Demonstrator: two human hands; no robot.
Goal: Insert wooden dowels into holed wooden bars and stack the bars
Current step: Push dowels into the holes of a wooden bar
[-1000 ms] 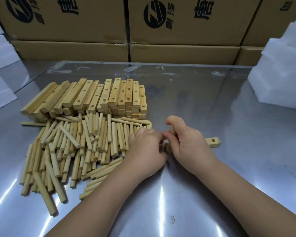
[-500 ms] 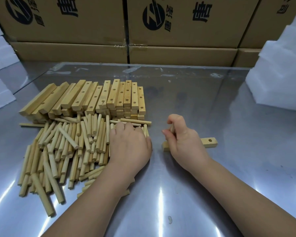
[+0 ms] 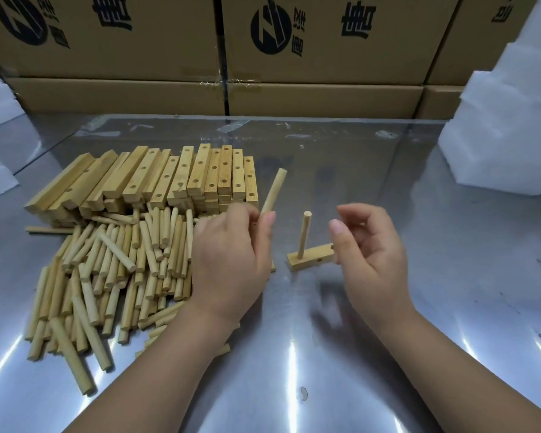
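Has lifted fresh dowel (image 3: pixel 274 190) off pile (image 3: pixel 122 270), pinched in left hand (image 3: pixel 231 264) for the next hole; has freed right hand (image 3: pixel 372 248), loose and empty, beside bar (image 3: pixel 310 260) on counter (image 3: pixel 325 354), first dowel (image 3: pixel 303 235) upright.

Bare worktop (image 3: pixel 450 276) lies open to the right of the right hand (image 3: pixel 369 254) and along the near edge between the forearms. Between the two hands a single bar (image 3: pixel 313 259) lies flat with an upright dowel (image 3: pixel 303 235) standing in it, which narrows that gap. The left hand (image 3: pixel 231 264) holds a tilted dowel (image 3: pixel 274 191) up beside it. The loose dowel heap (image 3: pixel 113 264) and the bar stack (image 3: pixel 175 179) fill the left side. Cardboard boxes (image 3: pixel 325 95) wall the far edge, and white foam blocks (image 3: pixel 497 145) close the far right.
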